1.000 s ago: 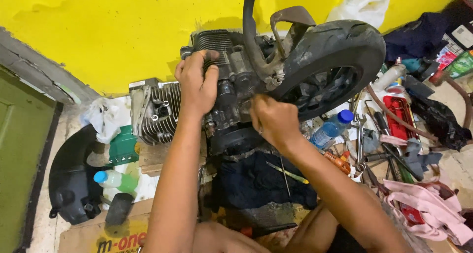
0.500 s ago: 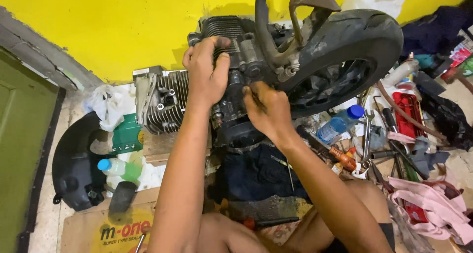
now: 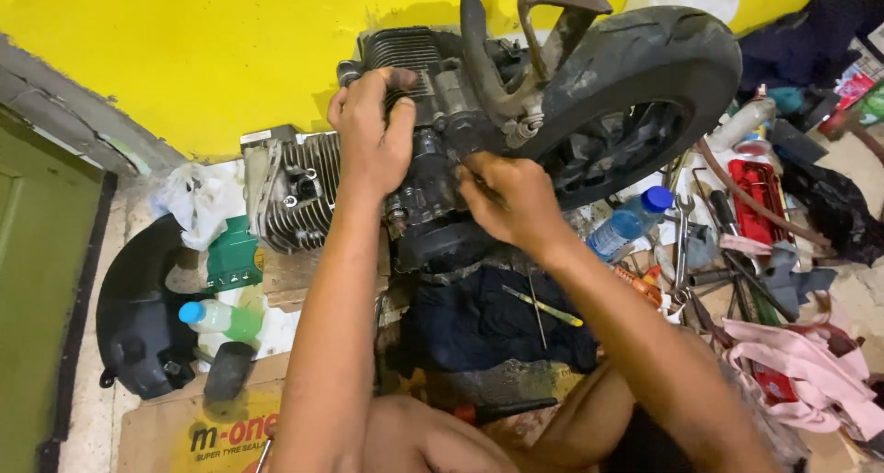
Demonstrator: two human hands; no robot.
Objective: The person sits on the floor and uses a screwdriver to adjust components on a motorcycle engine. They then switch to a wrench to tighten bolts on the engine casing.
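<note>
A greasy scooter engine block (image 3: 433, 86) with its rear wheel and black tyre (image 3: 645, 77) lies on the floor against a yellow wall. My left hand (image 3: 373, 132) grips the top of the engine casing beside the finned cylinder. My right hand (image 3: 506, 197) is pressed to the engine's side with its fingers pinched together; whether anything small is in them cannot be told. A loose finned cylinder (image 3: 299, 192) sits just left of the engine.
A dark cloth (image 3: 488, 321) with a thin tool lies below the engine. Left are a black plastic fender (image 3: 138, 316), a bottle of green liquid (image 3: 221, 318) and cardboard. Right are a blue-capped bottle (image 3: 631, 220), spanners, a red case (image 3: 760, 187) and pink rags (image 3: 810, 362).
The view has shifted closer to the engine. My left hand has slid higher on the casing, and my right hand has moved in against the engine's side.
</note>
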